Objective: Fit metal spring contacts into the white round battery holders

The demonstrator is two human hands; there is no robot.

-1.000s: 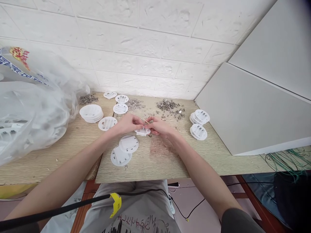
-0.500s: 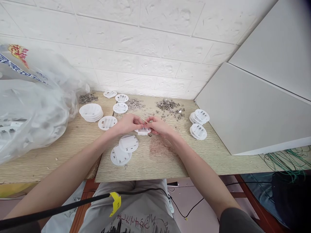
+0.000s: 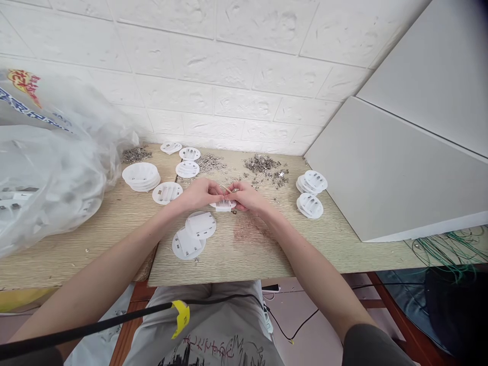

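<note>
Between my two hands, over the middle of the wooden table [image 3: 213, 264], is a round white plastic battery holder [image 3: 223, 205]. My left hand [image 3: 206, 194] grips its left side, fingers closed and thumb on its upper edge. On the other side my right hand [image 3: 246, 196] is closed at the same edge, with a thin light stick [image 3: 227, 189] showing between its fingers. Both thumbs meet near the far rim, so the exact contact point is hidden. Just below the right fingers a small dark metal piece [image 3: 234, 212] shows.
Piles of small metal clips [image 3: 261, 163] lie near the wall. White holders [image 3: 201, 225] rest in front of my left hand, with a stack [image 3: 141, 175] farther left and more stacks [image 3: 310, 205] at right. A full plastic bag [image 3: 53, 168] stands left; a grey panel [image 3: 412, 178] stands right.
The view has shifted very slightly. Both hands keep their grip on the holder at the same place, with no clear movement of the stick.
</note>
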